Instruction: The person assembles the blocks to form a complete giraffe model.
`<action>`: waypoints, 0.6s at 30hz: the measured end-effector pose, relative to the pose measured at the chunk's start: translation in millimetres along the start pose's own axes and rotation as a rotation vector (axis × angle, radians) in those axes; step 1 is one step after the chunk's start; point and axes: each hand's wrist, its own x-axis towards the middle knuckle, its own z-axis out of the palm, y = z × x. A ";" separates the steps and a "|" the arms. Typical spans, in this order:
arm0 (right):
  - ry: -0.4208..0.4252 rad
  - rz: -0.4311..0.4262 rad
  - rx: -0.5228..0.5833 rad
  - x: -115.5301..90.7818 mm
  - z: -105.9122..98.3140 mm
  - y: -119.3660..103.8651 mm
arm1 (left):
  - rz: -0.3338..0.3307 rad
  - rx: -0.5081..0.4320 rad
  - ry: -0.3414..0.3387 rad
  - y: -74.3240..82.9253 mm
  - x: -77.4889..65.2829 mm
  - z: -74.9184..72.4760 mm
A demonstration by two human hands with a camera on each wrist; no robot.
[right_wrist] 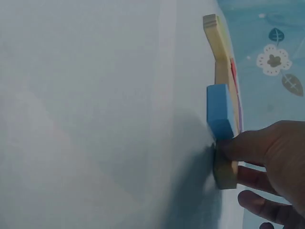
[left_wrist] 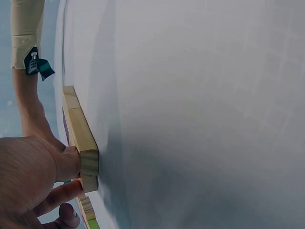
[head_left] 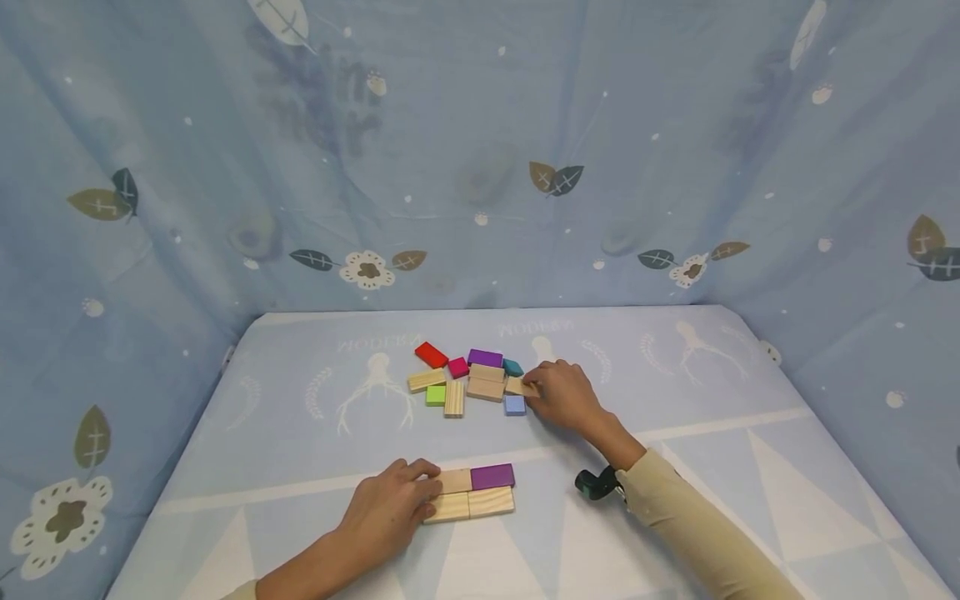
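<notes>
At the near middle of the cloth, two plain wooden blocks (head_left: 491,502) lie end to end, with another plain wooden block (head_left: 454,481) and a purple block (head_left: 492,477) in a row behind them. My left hand (head_left: 390,508) rests at the left end of these rows, thumb and a finger touching the plain blocks' ends (left_wrist: 89,162). Farther back, my right hand (head_left: 564,393) pinches a plain wooden block (head_left: 519,387) between thumb and finger at the right side of a loose group. A light blue block (right_wrist: 220,110) lies just beside that pinched block.
The loose group also has a red block (head_left: 431,355), a crimson block (head_left: 458,367), a green block (head_left: 435,396), a purple block (head_left: 485,358), a teal block (head_left: 512,367) and several plain ones. Patterned cloth walls (head_left: 480,208) stand behind and at both sides.
</notes>
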 end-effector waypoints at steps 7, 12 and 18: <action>0.088 0.072 0.114 -15.1 -3.9 1.3 | -0.006 -0.010 -0.007 0.3 -0.4 -1.1; 0.143 0.127 0.202 -37.3 -8.8 -7.9 | -0.007 -0.009 -0.002 0.0 -0.2 -0.4; 0.184 0.136 0.296 -69.5 -18.1 -32.5 | -0.007 -0.008 0.004 0.4 -0.5 -0.4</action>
